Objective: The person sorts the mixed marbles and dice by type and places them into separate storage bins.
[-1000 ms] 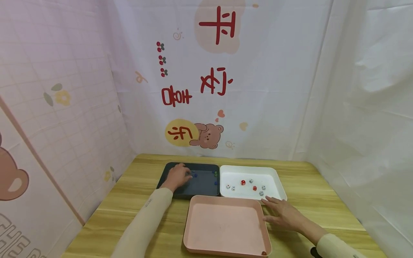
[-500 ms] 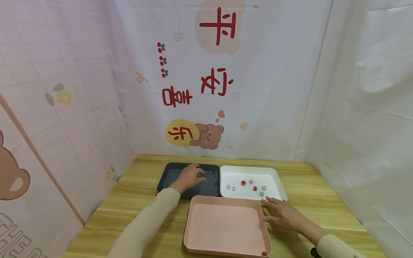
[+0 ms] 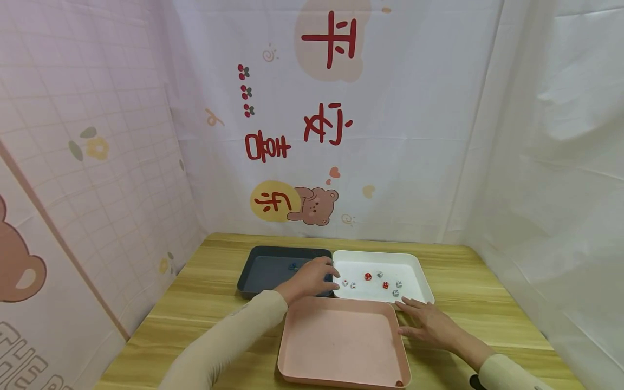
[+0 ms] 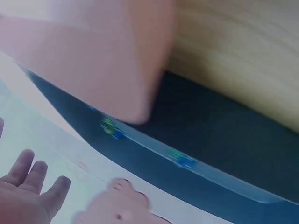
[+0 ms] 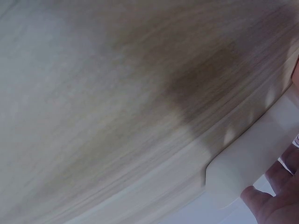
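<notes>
My left hand (image 3: 312, 277) hovers over the right end of the dark tray (image 3: 263, 277), its fingertips reaching across the rim shared with the white tray (image 3: 414, 268). Its fingers are spread and relaxed, with nothing visible between them. Small blue pieces (image 3: 293, 266) lie in the dark tray. Green and blue pieces (image 4: 111, 128) also show there in the left wrist view. The white tray holds several white dice (image 3: 379, 274) and two red dice (image 3: 368, 277). My right hand (image 3: 429, 324) rests with extended fingers at the white tray's front right corner, its thumb by the pink tray (image 3: 341, 344).
The pink tray stands in front of the other two, with a small brownish-red piece (image 3: 399, 383) in its near right corner. All three trays are on a wood-grain table (image 3: 195, 309). Printed cloth (image 3: 414, 135) hangs behind and at both sides.
My left hand has moved rightward over the dark tray, from its left part to its right end. The blue pieces it covered half a second ago show again. My right hand stays put.
</notes>
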The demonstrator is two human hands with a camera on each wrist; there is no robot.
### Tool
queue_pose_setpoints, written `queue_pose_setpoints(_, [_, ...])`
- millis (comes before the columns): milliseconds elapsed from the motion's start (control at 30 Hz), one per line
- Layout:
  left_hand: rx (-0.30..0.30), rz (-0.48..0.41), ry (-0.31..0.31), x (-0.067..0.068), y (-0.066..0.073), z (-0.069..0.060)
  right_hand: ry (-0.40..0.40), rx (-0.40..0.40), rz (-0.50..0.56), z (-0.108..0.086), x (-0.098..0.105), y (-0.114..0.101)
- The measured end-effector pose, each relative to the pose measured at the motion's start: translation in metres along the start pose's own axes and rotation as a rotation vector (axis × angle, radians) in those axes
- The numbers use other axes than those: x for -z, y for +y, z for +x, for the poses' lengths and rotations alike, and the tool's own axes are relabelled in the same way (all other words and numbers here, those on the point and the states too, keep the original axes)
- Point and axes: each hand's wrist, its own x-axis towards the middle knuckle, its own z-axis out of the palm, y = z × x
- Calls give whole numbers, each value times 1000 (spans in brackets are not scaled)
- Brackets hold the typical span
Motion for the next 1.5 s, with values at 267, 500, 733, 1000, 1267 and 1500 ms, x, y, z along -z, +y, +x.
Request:
queue_pose_setpoints(267, [-163, 6, -69, -10, 41, -1, 3, 5, -1, 1, 0, 0])
queue_pose_setpoints(500, [-277, 38, -185, -22, 74, -4, -8, 5, 1, 2, 1, 0])
queue_pose_setpoints(733, [-497, 105, -273, -39, 101, -3, 2, 10, 10, 1, 2, -1])
queue_pose_setpoints(1000, [-613, 204, -352, -61, 122, -9, 15, 20, 7, 0, 3, -2])
queue_pose_setpoints(1267, [-673, 190, -397, -76, 131, -13, 16, 22, 4, 0, 2, -1])
queue_pose_setpoints(1500, [-703, 249, -392, -81, 133, -15, 14, 19, -3, 0, 1, -1])
